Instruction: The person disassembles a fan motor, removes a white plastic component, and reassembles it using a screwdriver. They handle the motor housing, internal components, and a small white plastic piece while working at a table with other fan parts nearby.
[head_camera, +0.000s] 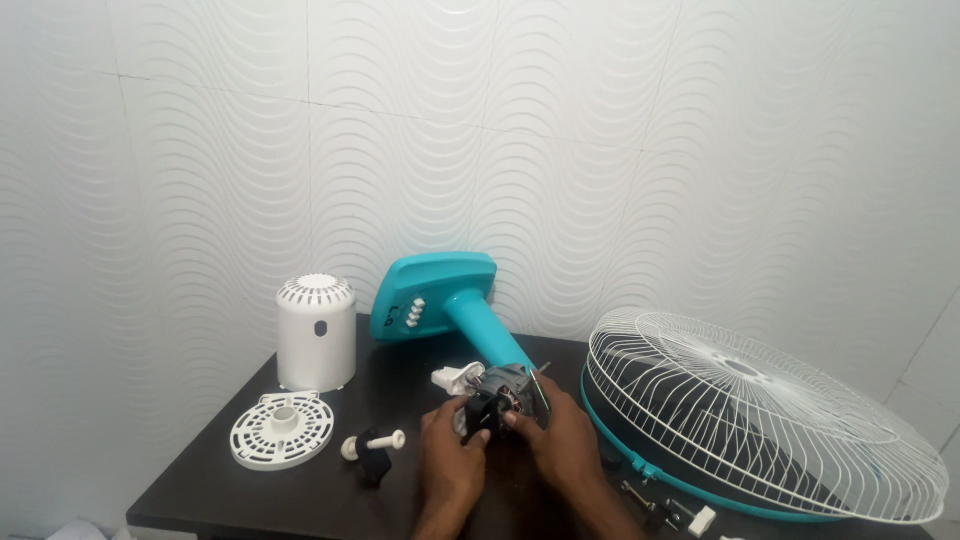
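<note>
Both hands mid-table near front edge: left hand and right hand fingers clamped on fan motor at teal stand neck. Wire guard crowds right, overhangs table edge; white cover, vented disc, knob left, apart.

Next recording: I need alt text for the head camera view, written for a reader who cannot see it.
Both hands, left hand and right hand, grip the exposed metal fan motor on a teal plastic fan stand lying on a black table. A white cylindrical motor cover and a white round vented disc sit at left, white wire fan guards at right.
</note>
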